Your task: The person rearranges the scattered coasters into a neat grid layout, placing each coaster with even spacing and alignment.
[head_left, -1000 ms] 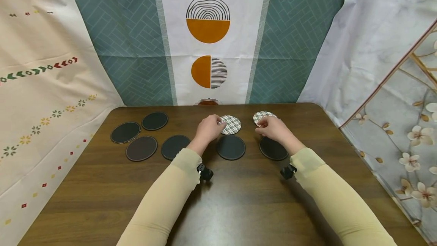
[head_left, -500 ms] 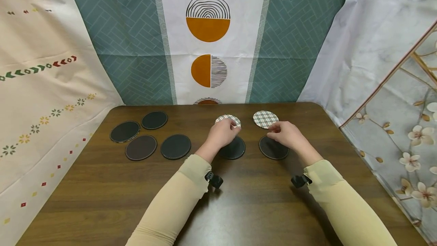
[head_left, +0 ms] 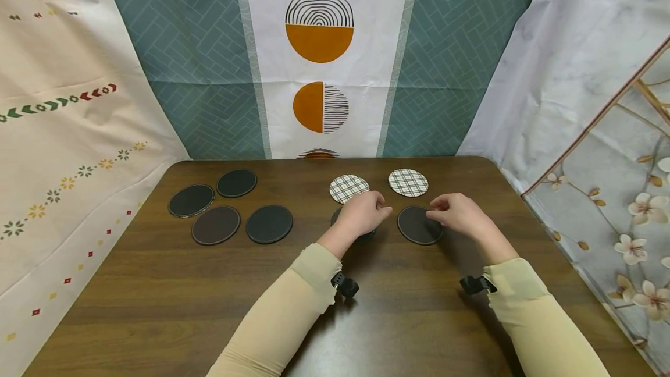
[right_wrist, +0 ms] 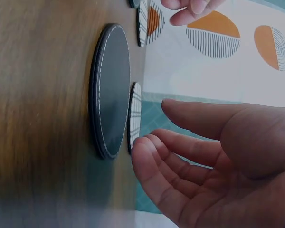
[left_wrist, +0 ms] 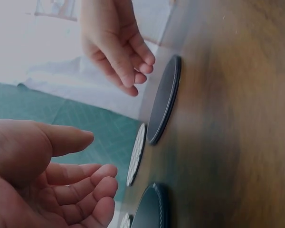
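Note:
In the head view my left hand point(head_left: 362, 214) hovers over a dark round coaster point(head_left: 335, 214) and hides most of it. My right hand point(head_left: 462, 215) is above the right edge of another dark coaster point(head_left: 414, 228). Behind these two lie a checked white coaster point(head_left: 345, 188) and a second checked coaster point(head_left: 408, 182). Both hands hold nothing, fingers loosely bent and thumbs apart from them, as the wrist views show. Stitching runs round the rim of the dark coaster point(right_wrist: 115, 95) in the right wrist view, with the right hand's fingers point(right_wrist: 154, 166) apart from it.
On the left of the wooden table point(head_left: 173, 301) several more coasters lie flat: a brownish one point(head_left: 216, 225), a black one point(head_left: 269, 224) and two farther back, one at the far left point(head_left: 191, 200). Patterned cloths point(head_left: 324, 103) hang round the back and sides.
My left hand has moved right and nearer, off the left checked coaster to over the dark one. My right hand has drawn back rightward, uncovering the right checked coaster. The coasters stay put.

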A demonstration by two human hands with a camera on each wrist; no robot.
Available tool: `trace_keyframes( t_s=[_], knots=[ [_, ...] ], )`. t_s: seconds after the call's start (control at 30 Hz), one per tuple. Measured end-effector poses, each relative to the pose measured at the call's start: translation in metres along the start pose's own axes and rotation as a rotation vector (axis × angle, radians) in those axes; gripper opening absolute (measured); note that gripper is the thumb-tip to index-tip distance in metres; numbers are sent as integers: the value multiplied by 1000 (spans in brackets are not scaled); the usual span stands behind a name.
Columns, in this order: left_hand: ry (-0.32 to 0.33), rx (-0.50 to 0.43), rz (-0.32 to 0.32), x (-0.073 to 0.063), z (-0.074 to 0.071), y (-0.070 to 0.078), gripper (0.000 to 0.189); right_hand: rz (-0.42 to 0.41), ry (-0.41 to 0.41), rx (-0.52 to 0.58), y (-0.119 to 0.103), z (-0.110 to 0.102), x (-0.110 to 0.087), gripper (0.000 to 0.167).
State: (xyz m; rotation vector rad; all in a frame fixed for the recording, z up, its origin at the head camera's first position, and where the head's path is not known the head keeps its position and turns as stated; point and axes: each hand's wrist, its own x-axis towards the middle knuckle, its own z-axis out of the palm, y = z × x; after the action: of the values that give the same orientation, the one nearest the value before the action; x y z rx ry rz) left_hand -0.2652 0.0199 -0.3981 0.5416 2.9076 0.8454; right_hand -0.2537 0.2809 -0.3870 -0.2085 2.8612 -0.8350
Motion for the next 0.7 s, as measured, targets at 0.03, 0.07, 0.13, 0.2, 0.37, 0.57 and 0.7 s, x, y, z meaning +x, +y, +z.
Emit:
trace_keyframes(
  t_s=[0.03,0.07,0.13,0.2,0.37,0.57,0.7],
  knots=[
    [-5,17,6,0,2,3,36,5,-2,-1,2,0,-1,48],
    [-10,31,10,0,4,6,37,9,-4,-4,5,-1,-2,49],
    [-20,56,15,-1,8,11,38,16,-9,-15,8,-2,-3,50],
    [-29,70,14,-2,11,16,39,23,-15,-20,11,-3,-5,51],
    [-34,97,-1,-2,18,24,40,38,-25,-13,16,-4,-8,53],
    [-36,125,-7,25,57,6,31,59,-47,-1,20,-6,-9,49],
    [-22,181,12,62,104,-22,35,83,-75,36,23,-5,-9,46]
  ],
)
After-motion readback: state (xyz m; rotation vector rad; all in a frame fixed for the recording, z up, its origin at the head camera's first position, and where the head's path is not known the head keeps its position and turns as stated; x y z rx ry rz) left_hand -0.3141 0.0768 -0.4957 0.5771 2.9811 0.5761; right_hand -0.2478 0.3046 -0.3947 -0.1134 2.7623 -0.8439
